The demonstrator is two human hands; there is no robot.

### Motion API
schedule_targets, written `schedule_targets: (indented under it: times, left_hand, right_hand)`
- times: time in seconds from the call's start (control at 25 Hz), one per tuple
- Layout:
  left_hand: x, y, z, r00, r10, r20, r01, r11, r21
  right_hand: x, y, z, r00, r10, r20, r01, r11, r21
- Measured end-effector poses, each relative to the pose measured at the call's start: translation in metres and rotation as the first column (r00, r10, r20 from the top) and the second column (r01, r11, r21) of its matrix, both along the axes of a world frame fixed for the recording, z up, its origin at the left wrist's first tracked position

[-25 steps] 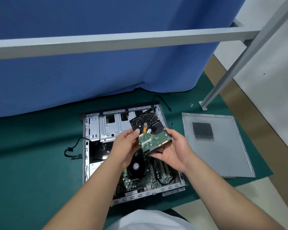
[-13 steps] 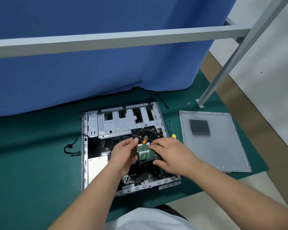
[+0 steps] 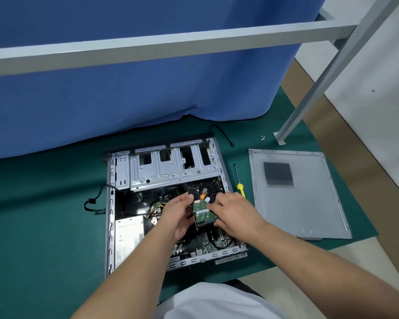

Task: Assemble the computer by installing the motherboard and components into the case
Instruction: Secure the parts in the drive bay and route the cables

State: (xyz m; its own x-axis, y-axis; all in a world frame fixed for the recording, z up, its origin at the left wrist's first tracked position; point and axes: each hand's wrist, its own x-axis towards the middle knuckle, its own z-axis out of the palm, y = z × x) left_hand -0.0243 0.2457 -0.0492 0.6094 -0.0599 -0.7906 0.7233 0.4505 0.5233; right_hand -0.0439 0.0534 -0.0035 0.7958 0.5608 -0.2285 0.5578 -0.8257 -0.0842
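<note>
While inside case [image 3: 111, 203], hands grip drive [image 3: 204, 211] (board-up).

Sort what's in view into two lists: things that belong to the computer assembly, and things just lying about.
Belongs to the job:
- hard drive, held by left hand and right hand
- open case
- motherboard
- power supply
- side panel
- yellow-handled screwdriver
- loose screws

Just lying about:
- blue curtain
- grey frame
- green mat

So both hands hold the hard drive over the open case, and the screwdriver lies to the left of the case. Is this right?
Not quite. In the head view the screwdriver lies to the right of the case, between it and the side panel. Both hands do hold the hard drive.
</note>
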Motion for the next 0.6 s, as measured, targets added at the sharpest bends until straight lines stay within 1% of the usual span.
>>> schedule_targets:
  times: [0.2, 0.36, 0.48, 0.6]
  left_hand:
    - [0.012, -0.005, -0.006, 0.998, 0.062, 0.014, -0.062, 0.998, -0.010]
    - [0.024, -0.008, -0.006, 0.998, 0.057, 0.036, -0.056, 0.998, -0.015]
    - [0.027, -0.009, -0.007, 0.995, 0.099, 0.018, -0.098, 0.992, -0.076]
    - [0.031, -0.009, -0.005, 0.989, 0.145, 0.004, -0.143, 0.981, -0.133]
  right_hand:
    - [0.012, 0.002, -0.010, 0.999, -0.021, 0.047, 0.021, 1.000, -0.003]
    - [0.024, 0.003, -0.017, 0.995, -0.034, 0.092, 0.033, 0.999, 0.010]
    - [0.031, 0.007, -0.022, 0.993, -0.033, 0.112, 0.033, 0.999, -0.003]
    - [0.036, 0.005, -0.024, 0.990, -0.052, 0.130, 0.049, 0.999, 0.023]
